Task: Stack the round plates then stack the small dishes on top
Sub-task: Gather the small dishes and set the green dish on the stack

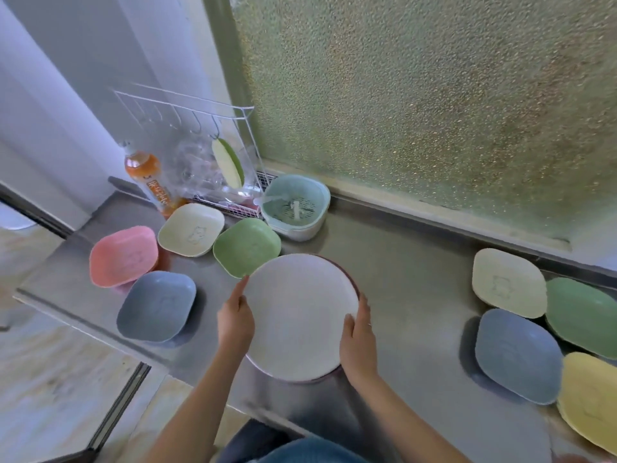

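Head view: both hands hold a white round plate over the grey bench

Left hand (235,320) grips the white plate (300,315) at its left rim, forefinger stretched up along the edge; right hand (358,342) clasps the right rim, thumb lying on the plate's face. A dark-rimmed plate shows just beneath the white one, on the bench (410,282). Small dishes lie to the left: pink dish (123,255), cream dish (191,228), light green dish (246,247) and blue dish (156,305). Four more sit at the right, the nearest being a second blue dish (519,355). An orange drink bottle (147,177) stands by the wire rack (200,145); its label carries writing too blurred to read
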`<move>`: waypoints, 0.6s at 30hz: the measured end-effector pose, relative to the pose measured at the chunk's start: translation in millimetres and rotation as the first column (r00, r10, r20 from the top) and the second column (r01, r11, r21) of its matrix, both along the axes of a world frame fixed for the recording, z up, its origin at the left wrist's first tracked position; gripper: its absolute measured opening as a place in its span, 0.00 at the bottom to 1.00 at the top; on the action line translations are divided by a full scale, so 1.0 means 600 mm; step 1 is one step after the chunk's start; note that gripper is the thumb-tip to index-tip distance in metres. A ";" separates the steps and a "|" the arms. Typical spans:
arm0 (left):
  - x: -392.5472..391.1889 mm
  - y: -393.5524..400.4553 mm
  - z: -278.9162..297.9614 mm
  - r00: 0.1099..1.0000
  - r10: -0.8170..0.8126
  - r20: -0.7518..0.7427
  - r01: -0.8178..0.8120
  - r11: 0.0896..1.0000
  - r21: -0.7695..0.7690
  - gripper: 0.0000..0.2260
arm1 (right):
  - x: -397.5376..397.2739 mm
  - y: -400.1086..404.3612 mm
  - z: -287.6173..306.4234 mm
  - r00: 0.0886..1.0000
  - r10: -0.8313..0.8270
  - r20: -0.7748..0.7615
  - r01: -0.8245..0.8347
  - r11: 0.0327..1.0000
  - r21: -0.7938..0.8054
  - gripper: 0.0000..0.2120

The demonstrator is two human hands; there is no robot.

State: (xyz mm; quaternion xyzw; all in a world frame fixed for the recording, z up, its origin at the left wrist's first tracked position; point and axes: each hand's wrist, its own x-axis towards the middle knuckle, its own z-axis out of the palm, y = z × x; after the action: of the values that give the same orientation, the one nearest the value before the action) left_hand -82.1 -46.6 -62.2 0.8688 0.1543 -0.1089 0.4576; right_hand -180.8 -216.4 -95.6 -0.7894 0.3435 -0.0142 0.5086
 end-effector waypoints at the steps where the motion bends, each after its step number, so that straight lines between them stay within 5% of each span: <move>1: 0.002 0.008 0.001 1.000 0.005 0.001 -0.005 1.000 0.010 0.23 | 0.003 0.007 -0.002 1.000 0.004 0.007 -0.004 1.000 0.008 0.26; 5: 0.022 0.035 0.012 1.000 -0.021 -0.007 0.021 1.000 -0.023 0.18 | 0.014 0.022 -0.001 0.999 -0.040 -0.003 0.040 0.999 -0.018 0.26; 8: 0.053 0.071 0.010 0.998 -0.060 0.012 0.059 0.997 0.058 0.15 | 0.039 0.045 0.030 0.998 -0.040 0.051 0.058 0.909 -0.412 0.23; 11: 0.085 0.123 0.001 0.993 -0.091 0.081 0.070 0.969 0.235 0.10 | 0.103 0.107 0.070 0.969 0.203 0.139 -0.077 0.787 -0.612 0.19; 14: 0.107 0.161 -0.003 0.993 -0.118 0.006 0.107 0.920 0.376 0.10 | 0.191 0.177 0.071 0.905 0.424 0.031 -0.270 0.629 -0.730 0.10; 18: 0.122 0.198 -0.022 0.912 -0.333 -0.239 0.410 0.766 0.495 0.21 | 0.286 0.244 0.054 0.796 0.521 -0.306 -0.552 0.419 -0.721 0.11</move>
State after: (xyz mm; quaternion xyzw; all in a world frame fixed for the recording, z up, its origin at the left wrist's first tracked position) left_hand -8.9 72.4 -75.7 0.9649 0.0341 -0.2095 0.1547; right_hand -9.1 -70.3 -63.0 -0.9955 0.0406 0.0146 0.0839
